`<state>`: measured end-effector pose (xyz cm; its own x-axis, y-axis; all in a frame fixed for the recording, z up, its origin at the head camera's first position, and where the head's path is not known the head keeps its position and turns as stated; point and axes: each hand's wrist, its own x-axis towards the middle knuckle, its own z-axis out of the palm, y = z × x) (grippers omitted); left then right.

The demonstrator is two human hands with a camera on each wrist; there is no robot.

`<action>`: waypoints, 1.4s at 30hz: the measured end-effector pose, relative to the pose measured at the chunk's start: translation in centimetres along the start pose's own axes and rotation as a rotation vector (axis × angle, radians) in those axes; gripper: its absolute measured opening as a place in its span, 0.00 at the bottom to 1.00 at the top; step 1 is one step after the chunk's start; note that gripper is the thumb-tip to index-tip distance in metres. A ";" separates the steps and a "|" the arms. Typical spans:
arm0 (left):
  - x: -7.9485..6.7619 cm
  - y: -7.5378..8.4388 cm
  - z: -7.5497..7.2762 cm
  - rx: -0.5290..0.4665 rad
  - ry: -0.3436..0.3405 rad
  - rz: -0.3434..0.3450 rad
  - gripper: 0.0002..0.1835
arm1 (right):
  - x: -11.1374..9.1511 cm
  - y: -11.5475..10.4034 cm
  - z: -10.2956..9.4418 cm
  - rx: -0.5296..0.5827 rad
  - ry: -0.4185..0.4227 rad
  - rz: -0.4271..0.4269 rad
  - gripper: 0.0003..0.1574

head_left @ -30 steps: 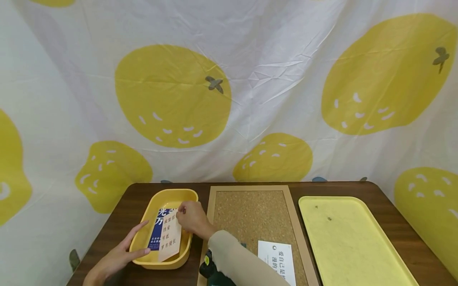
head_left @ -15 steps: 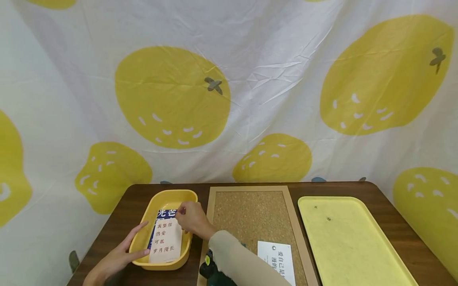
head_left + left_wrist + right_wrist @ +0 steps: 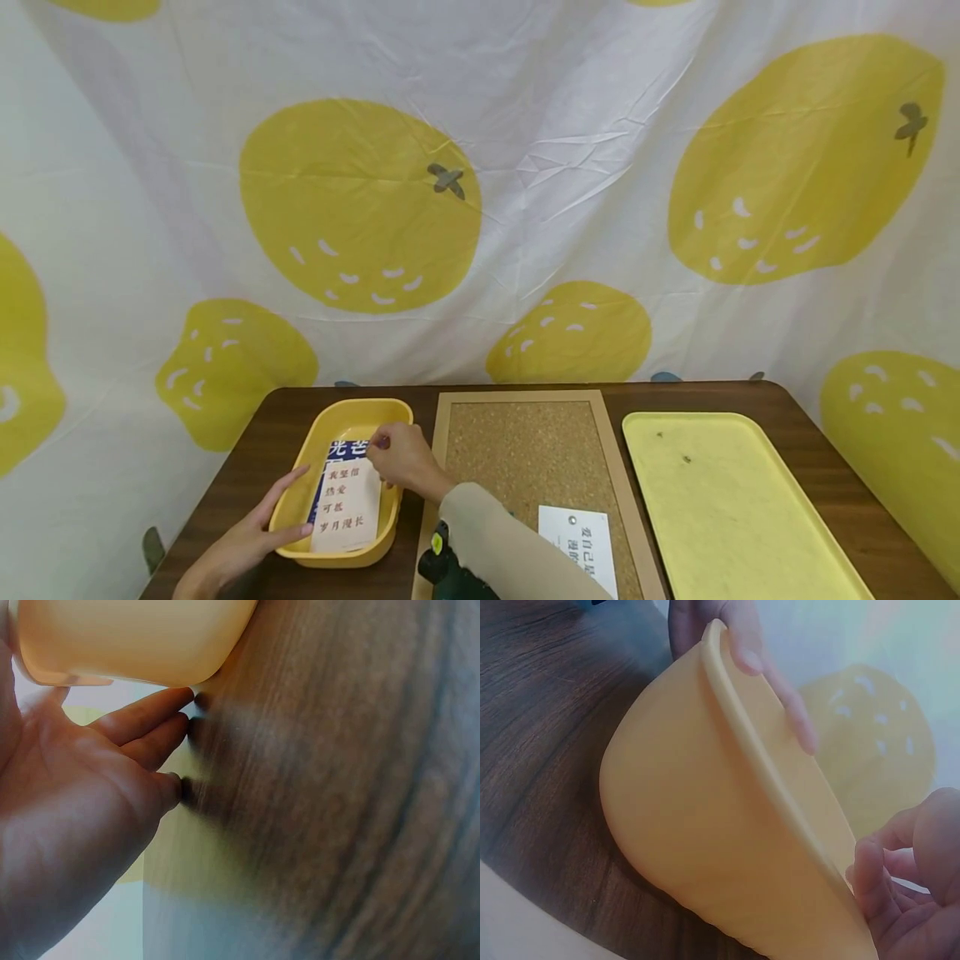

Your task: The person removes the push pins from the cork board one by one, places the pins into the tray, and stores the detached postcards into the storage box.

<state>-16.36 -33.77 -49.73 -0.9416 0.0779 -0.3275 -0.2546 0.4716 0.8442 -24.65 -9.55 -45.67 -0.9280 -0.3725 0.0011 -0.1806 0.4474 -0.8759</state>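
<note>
White card: lies in the bin, lower left of the head view, lettering up, overlapping the blue card and leaving that one's top and a left strip showing.
Right grip: fingers curled, tips close together by the white card's upper right corner; whether they touch it, or anything is clamped between them, I cannot tell.
Left grip: thumb and forefinger spread apart over the bin's left rim; the left wrist view has other fingers stretched out at the worktop.
Step in hand: seems to be fingertip work on the cards; lifting or laying down, I cannot say.
Card corners: the cards look thin, so a shallow pinch at one corner should serve best; too deep a pinch might drag both.
Bin rim: light downward pressure from the left should be enough; an inward push could slide or tip the bin.
Sleeve: crosses the corkboard at lower middle, near the board's own card; the forearm is best held high to avoid brushing that.
Tray: lower right, well apart from the work.
</note>
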 end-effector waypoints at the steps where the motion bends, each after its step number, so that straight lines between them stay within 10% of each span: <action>1: 0.0 0.0 0.0 -0.004 -0.002 0.001 0.48 | 0.0 0.0 -0.1 0.002 -0.002 0.000 0.04; 42: 0.1 -0.4 -0.1 -0.030 -0.033 0.045 0.48 | -0.9 2.8 -5.5 -0.024 0.004 -0.095 0.08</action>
<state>-16.42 -34.04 -50.08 -0.9447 0.1271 -0.3022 -0.2192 0.4406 0.8705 -26.12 -3.47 -45.51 -0.9077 -0.4107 0.0857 -0.2757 0.4299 -0.8597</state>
